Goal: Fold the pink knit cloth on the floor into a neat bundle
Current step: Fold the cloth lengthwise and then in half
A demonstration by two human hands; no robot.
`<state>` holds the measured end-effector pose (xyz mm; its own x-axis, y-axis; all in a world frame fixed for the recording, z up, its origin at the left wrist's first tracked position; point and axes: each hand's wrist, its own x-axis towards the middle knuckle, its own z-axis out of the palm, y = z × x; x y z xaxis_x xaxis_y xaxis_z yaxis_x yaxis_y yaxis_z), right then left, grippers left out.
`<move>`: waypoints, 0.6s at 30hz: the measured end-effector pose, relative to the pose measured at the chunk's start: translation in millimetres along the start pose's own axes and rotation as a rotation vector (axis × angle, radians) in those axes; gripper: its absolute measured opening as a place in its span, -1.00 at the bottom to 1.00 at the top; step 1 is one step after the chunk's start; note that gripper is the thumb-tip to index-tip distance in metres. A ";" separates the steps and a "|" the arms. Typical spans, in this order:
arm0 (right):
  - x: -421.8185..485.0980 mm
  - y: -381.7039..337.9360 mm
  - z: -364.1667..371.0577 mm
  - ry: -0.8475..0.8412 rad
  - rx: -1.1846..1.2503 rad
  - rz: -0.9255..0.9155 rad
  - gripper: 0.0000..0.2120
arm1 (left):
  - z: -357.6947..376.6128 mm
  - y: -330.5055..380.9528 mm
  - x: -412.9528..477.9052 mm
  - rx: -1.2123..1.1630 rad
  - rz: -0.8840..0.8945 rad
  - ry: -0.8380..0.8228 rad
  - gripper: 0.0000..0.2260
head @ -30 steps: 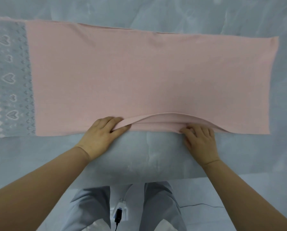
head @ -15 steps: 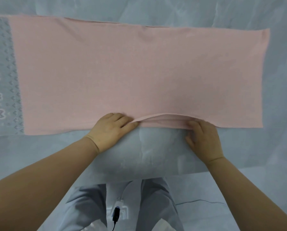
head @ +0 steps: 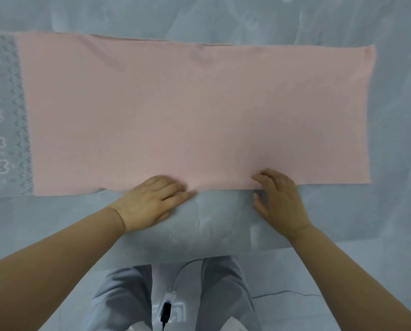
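Your pink knit cloth [head: 194, 113] lies spread flat on the floor [head: 199, 17], which is covered by a pale, wrinkled sheet [head: 218, 223]. The cloth is a long rectangle running from left to right across the view, with its long near edge just ahead of your hands. At its left end sits a grey band [head: 3, 115] knitted with white hearts, and that band runs out of the picture on the left side. The right end of the cloth stops short of the right side of the view, with its corners lying flat. Your left hand [head: 149, 201] rests palm down at the near edge, left of the middle; its fingers [head: 175, 187] are stretched out and close together, tips lying on the pink hem, not pinching anything. Your right hand [head: 281, 199] lies palm down further right along the same edge; its fingers [head: 269, 177] are slightly spread and rest on top of the cloth, while the thumb lies on the sheet below the hem, gripping nothing. Both hands are well apart, and the hem between them looks flat against the sheet. Below your forearms you can see your grey trousers [head: 120, 295] and a small white device with a black cable [head: 166, 311] hanging between your legs.
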<state>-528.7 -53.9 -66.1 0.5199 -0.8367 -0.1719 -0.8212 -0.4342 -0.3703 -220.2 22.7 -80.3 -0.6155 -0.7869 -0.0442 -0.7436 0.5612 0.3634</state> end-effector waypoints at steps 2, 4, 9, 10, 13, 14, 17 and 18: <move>9.3 -15.1 9.2 -0.037 -0.028 -0.026 -0.52 | -2.0 -0.3 -1.6 0.061 -0.112 -0.040 -0.55; 13.6 -23.3 20.6 -0.126 -0.081 -0.004 -0.48 | -0.8 -7.5 -7.7 0.097 -0.379 -0.087 -0.52; -1.0 -5.6 23.8 -0.251 -0.194 -0.028 -0.46 | 0.2 -25.6 -43.4 0.041 -0.685 -0.261 -0.44; -3.7 1.8 18.4 -0.242 -0.195 -0.025 -0.47 | -0.7 -26.8 -48.3 0.024 -0.685 -0.279 -0.45; -8.2 41.7 -3.4 -0.134 -0.169 0.168 -0.50 | -6.2 -23.2 -53.2 0.017 -0.764 -0.270 -0.46; -9.1 60.6 -12.0 -0.057 -0.158 0.284 -0.50 | -8.0 -20.2 -52.1 0.012 -0.793 -0.267 -0.46; -9.2 107.1 -43.8 0.245 -0.082 0.721 -0.48 | -16.4 -10.3 -31.5 -0.044 -0.822 -0.249 -0.49; -7.7 118.5 -52.4 0.293 -0.012 0.868 -0.46 | -18.2 -6.9 -19.7 -0.065 -0.799 -0.228 -0.49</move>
<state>-642.3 -116.4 -60.8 -0.3601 -0.9213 -0.1467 -0.8989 0.3847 -0.2096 -198.2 29.6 -65.0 0.0484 -0.8669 -0.4961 -0.9666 -0.1659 0.1955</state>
